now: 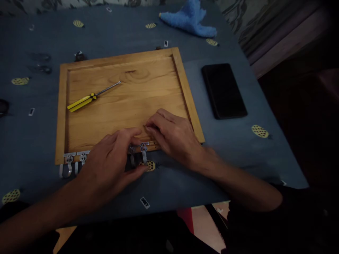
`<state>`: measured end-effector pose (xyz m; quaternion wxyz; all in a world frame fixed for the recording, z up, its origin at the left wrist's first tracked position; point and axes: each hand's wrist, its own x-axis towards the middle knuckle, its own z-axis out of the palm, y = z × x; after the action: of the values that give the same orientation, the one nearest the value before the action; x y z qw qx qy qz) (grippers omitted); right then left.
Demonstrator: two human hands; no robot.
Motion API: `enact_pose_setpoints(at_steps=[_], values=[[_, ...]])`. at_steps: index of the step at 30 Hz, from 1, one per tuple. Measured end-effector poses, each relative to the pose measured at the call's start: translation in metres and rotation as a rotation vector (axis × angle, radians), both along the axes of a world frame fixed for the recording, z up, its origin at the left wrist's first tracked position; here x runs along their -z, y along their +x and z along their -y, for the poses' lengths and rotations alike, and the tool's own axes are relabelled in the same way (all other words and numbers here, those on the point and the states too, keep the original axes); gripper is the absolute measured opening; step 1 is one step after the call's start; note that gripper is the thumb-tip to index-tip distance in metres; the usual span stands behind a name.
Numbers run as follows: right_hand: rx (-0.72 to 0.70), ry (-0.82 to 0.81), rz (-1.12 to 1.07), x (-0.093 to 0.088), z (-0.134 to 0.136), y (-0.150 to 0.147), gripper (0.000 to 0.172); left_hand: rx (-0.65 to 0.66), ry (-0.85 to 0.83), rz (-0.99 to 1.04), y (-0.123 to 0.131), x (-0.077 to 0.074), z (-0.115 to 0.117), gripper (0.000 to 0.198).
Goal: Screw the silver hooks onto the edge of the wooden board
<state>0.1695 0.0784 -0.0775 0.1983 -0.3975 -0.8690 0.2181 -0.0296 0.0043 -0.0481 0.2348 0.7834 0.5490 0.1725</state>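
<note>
Left hand point(108, 162), thumb and forefinger apart, partly hides the hooks point(83, 157) along the near edge of the wooden board point(148, 93). Right hand point(176, 135), palm down, pinches a small, indistinct piece point(144, 126).

There are two hands: one left hand point(106, 165) and one right hand point(177, 135). One tiny thing point(144, 126), too small to name, is in the fingertips. I count one tray point(62, 109) and one screwdriver point(91, 96). Four hooks point(144, 157) show, but a hand hides the middle, so I can't tell if there are more. Seven pineapples point(260, 131) show on one blue cloth point(265, 162). There is one fluffy blue thing point(189, 21) and one flat black thing point(225, 91).
</note>
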Motion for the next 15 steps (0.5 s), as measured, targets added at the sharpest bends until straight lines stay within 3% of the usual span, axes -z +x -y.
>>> enact_pose_setpoints(at_steps=[9,15], values=[[-0.120,-0.144,-0.297,0.000,0.002,0.011,0.008,-0.005,0.007,-0.005,0.000,0.001,0.000,0.059],[-0.173,-0.298,-0.319,-0.006,0.005,0.014,0.007,0.022,0.048,-0.017,0.001,-0.001,-0.001,0.056]])
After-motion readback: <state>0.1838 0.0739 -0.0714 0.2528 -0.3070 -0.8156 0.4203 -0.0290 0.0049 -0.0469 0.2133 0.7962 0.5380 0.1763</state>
